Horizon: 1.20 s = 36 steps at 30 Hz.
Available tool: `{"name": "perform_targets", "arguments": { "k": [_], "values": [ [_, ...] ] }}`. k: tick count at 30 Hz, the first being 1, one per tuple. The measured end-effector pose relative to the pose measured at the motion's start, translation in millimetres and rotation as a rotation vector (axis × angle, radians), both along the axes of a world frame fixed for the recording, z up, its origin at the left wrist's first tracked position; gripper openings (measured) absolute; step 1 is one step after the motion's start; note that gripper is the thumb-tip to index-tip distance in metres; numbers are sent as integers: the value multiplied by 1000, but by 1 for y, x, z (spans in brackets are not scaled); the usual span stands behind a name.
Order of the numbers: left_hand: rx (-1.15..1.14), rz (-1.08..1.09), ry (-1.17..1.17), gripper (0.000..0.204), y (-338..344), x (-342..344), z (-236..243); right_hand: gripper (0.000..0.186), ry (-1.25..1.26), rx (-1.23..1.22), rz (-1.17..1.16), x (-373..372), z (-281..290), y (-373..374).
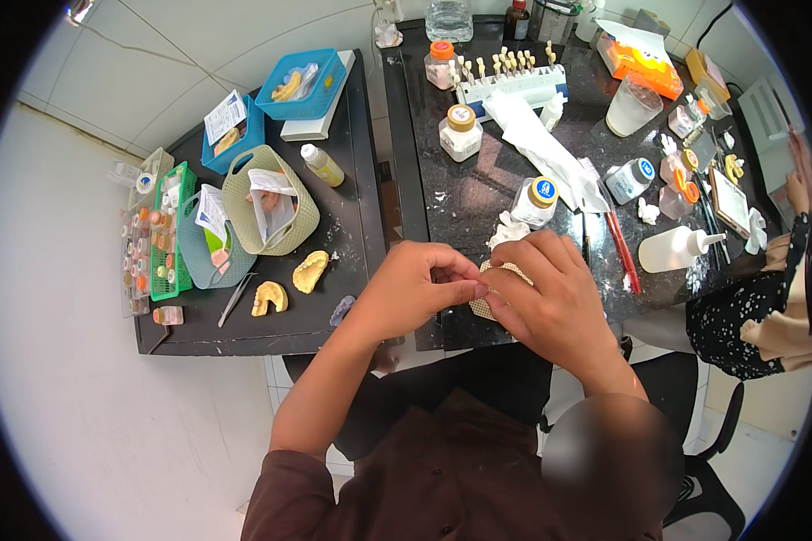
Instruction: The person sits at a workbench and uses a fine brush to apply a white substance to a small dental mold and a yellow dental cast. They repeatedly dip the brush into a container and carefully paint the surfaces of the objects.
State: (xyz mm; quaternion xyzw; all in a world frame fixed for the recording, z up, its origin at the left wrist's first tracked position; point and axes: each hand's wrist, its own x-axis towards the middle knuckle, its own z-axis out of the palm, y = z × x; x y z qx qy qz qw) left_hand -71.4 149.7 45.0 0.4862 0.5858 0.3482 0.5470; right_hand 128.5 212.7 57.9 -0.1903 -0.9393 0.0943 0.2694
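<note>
My left hand and my right hand meet at the fingertips, near the front edge of the black table. Thumb and forefinger of the left are pinched together, with whatever is between them too small or hidden to name. The right hand's fingers curl in against the left's tips, and what they grip is hidden too. Directly beneath the fingers is a pale honeycomb tray, mostly covered by my right hand. White crumpled tissue lies just beyond the fingers, next to a white jar with a blue and gold lid.
Right of my hands are a red-handled brush and a squeeze bottle. A tooth shade guide stands farther back. On the left table are dental casts, tweezers and baskets. Another person's patterned sleeve is at far right.
</note>
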Motion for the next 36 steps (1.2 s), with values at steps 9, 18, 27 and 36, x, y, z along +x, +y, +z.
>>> {"name": "perform_targets", "arguments": {
  "k": [9, 18, 27, 36],
  "values": [
    [-4, 9, -2, 24, 2, -3, -5, 19, 24, -45, -10, -2, -2, 3],
    [466, 1, 592, 73, -19, 10, -26, 16, -224, -215, 79, -10, 18, 29],
    [439, -8, 579, 71, -20, 12, -33, 16, -532, -192, 153, -29, 34, 38],
    [433, -26, 546, 69, -18, 6, -33, 16, -641, -128, 126, -42, 34, 41]
  ]
}}
